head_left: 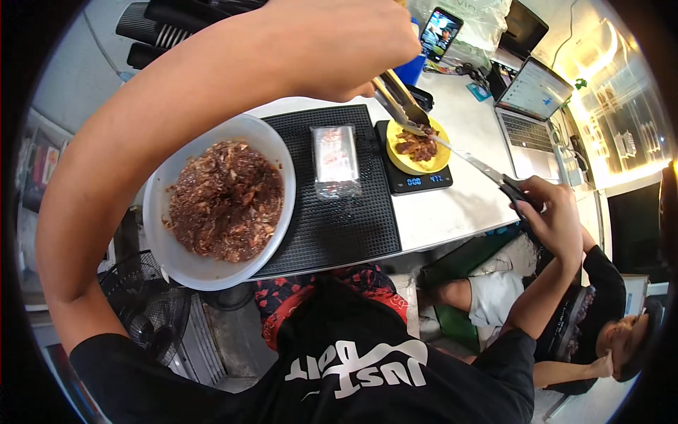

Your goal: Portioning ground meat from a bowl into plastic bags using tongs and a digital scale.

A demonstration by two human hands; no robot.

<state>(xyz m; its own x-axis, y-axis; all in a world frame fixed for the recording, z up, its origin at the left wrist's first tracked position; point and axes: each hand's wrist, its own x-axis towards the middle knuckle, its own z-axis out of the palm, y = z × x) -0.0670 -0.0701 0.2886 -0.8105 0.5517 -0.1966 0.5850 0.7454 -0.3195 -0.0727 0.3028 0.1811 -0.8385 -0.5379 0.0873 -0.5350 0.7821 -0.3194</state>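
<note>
My left hand [371, 46] reaches across from the left, closed around metal tongs [395, 99]. Their tips dip into a small yellow bowl [399, 161] and touch dark, saucy pieces of what looks like meat [418, 146]. That bowl sits on a black digital kitchen scale [417, 185] with a lit display. In my right hand [558, 215] are scissors [484, 168] with black handles, fingers wrapped in the loops. The blade tips extend over the yellow bowl's right rim, beside the tongs' ends. A large whitish bowl [288, 201] on the left holds much more of the mixture [226, 201].
A pack of clear plastic bags [335, 155] lies on a black ridged mat [353, 233]. Behind stand a phone [441, 33] and a plastic bag [477, 21]; a laptop [530, 134] is at right. Another person [586, 318] sits at lower right; a fan [148, 304] stands below left.
</note>
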